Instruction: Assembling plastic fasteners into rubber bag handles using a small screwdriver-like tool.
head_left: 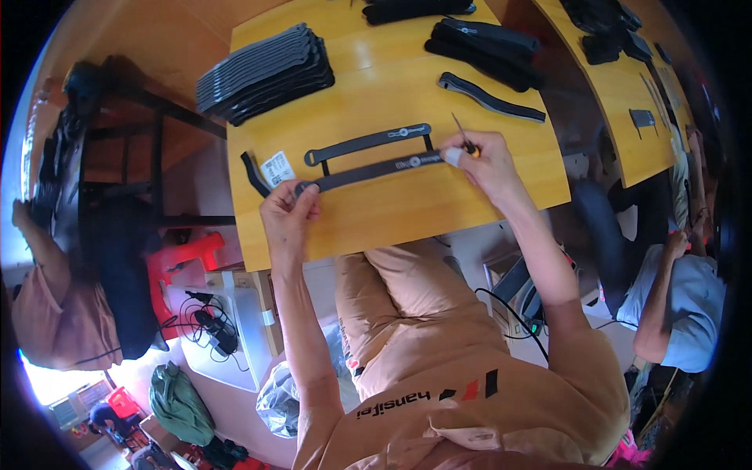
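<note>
A long black strap (368,174) with a pale printed mark is stretched level above the yellow table. My left hand (288,215) pinches its left end between thumb and fingers. At the right end, my right hand (489,168) is closed on the strap and also holds a thin pointed tool (471,149) with a yellow and black handle. Something whitish shows at those right fingertips; I cannot make out what. Just beyond lies a second black strap (364,144) with a rounded, holed left end. Two short dark bars (326,166) show between the straps.
On the table (376,223), a stack of black straps (266,74) stands far left. Black bundles (486,51) lie far right, near a loose curved strap (493,99). A white label (276,168) and short black strip (254,174) are by my left hand. People sit on both sides.
</note>
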Action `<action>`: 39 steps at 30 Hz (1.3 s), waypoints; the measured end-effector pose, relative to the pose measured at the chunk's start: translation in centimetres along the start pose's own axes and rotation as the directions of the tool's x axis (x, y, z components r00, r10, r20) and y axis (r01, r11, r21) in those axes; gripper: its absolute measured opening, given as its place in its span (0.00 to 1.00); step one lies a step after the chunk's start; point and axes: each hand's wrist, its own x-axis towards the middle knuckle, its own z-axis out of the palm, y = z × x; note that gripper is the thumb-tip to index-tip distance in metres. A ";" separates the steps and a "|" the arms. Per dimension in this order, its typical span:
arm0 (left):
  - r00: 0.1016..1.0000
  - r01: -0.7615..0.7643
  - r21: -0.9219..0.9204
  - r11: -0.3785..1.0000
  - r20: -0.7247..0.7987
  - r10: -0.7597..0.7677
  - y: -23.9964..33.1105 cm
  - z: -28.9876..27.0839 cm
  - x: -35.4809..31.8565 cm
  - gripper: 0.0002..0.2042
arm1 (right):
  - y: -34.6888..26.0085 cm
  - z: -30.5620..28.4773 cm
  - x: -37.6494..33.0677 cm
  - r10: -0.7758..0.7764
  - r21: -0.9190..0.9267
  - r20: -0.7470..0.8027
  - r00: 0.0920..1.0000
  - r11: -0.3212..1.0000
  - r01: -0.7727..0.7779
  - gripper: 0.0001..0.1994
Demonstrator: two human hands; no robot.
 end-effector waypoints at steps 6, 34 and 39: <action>0.995 0.011 -0.065 0.998 -0.098 -0.018 -1.6 1.0 3.2 0.04 | 2.8 0.2 4.4 -0.067 -0.076 -0.062 0.996 0.995 0.062 0.04; 0.962 -0.036 -0.031 0.999 -0.271 0.027 -2.6 3.0 4.2 0.02 | 3.4 1.7 5.0 -0.199 -0.206 -0.208 0.958 0.966 0.156 0.08; 0.951 -0.012 -0.023 1.000 -0.308 0.005 -2.6 3.0 4.3 0.02 | 3.6 2.1 5.2 -0.239 -0.237 -0.236 0.942 0.954 0.183 0.09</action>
